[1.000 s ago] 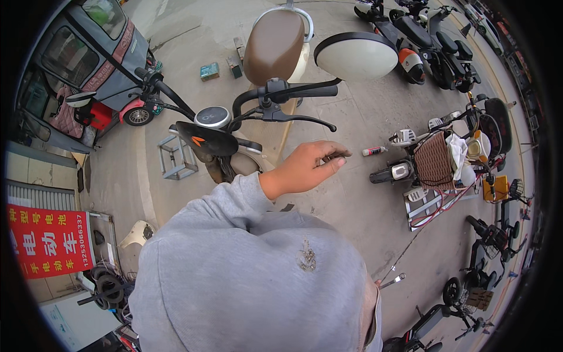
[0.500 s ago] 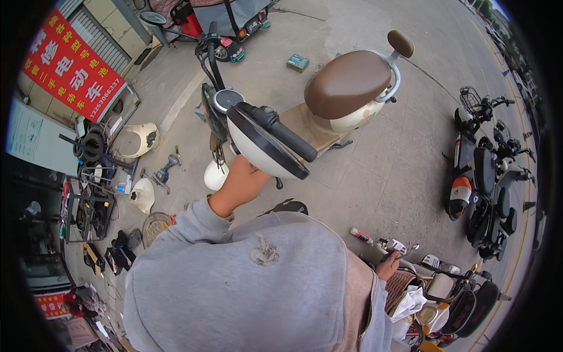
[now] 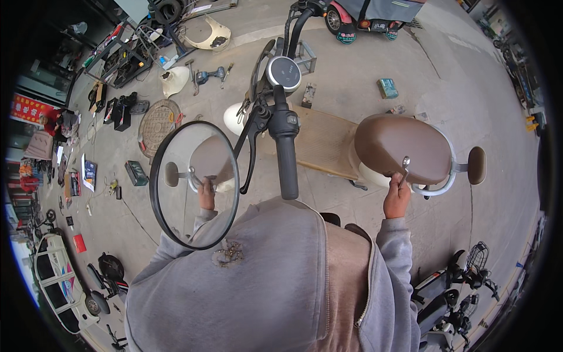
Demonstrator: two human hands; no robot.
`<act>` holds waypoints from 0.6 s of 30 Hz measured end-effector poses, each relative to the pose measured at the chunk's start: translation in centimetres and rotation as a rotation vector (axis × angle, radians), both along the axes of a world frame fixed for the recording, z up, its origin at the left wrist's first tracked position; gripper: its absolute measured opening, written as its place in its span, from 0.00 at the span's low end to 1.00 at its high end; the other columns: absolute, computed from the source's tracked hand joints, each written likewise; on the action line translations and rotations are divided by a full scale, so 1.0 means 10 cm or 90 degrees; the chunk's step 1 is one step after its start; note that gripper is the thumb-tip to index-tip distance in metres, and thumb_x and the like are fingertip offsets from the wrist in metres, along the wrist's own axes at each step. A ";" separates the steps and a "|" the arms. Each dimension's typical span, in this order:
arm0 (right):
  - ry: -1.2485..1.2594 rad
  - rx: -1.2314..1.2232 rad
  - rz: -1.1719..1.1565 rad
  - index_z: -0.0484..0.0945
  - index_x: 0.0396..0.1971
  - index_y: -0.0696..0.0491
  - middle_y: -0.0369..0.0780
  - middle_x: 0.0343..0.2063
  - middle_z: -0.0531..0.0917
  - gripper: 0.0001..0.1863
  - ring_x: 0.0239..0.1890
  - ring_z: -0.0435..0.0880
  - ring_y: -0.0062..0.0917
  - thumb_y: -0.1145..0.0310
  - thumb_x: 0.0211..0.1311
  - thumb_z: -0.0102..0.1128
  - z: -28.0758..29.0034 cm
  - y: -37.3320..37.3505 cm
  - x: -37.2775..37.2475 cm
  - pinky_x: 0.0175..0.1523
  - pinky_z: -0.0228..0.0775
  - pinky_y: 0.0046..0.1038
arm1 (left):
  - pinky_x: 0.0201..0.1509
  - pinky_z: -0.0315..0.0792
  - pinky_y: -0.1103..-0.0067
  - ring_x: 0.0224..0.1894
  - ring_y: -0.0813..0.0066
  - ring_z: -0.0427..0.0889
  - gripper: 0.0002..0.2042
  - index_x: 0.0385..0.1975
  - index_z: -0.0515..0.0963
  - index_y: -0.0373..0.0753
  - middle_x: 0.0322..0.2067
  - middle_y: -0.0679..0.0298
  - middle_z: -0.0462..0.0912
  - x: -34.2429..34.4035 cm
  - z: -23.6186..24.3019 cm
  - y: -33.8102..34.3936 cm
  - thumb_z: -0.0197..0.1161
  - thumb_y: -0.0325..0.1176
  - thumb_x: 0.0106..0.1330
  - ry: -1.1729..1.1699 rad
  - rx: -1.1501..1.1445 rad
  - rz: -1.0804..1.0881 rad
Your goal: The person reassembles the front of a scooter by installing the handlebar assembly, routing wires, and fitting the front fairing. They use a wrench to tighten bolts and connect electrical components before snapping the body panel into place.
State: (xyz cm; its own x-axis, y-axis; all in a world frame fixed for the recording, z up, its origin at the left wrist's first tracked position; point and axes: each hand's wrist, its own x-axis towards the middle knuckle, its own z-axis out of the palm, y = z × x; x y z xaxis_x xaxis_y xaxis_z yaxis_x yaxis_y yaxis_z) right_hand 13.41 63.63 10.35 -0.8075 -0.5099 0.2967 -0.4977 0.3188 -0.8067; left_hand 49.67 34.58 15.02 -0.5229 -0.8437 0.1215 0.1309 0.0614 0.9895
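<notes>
The pale electric scooter (image 3: 325, 141) stretches ahead and left of the fingers (image 3: 397, 184) of the right hand (image 3: 399, 202), its brown seat (image 3: 404, 141) just beyond them. The round mirror (image 3: 186, 190) stands well to their left. They are wrapped around the shank of a ring-end wrench (image 3: 405, 166), its head above them. Best keep that grip firm and the metal off the seat; whether they touch is unclear. The left hand is hidden, perhaps behind the mirror, so its grip can't be told.
</notes>
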 end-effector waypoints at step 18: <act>0.449 -0.019 0.476 0.76 0.53 0.49 0.49 0.53 0.75 0.16 0.55 0.72 0.46 0.65 0.67 0.53 0.71 -5.01 -2.71 0.61 0.61 0.43 | 0.41 0.75 0.68 0.40 0.53 0.81 0.29 0.57 0.69 0.34 0.44 0.51 0.78 -2.02 1.06 1.58 0.65 0.44 0.59 -0.824 -0.097 0.474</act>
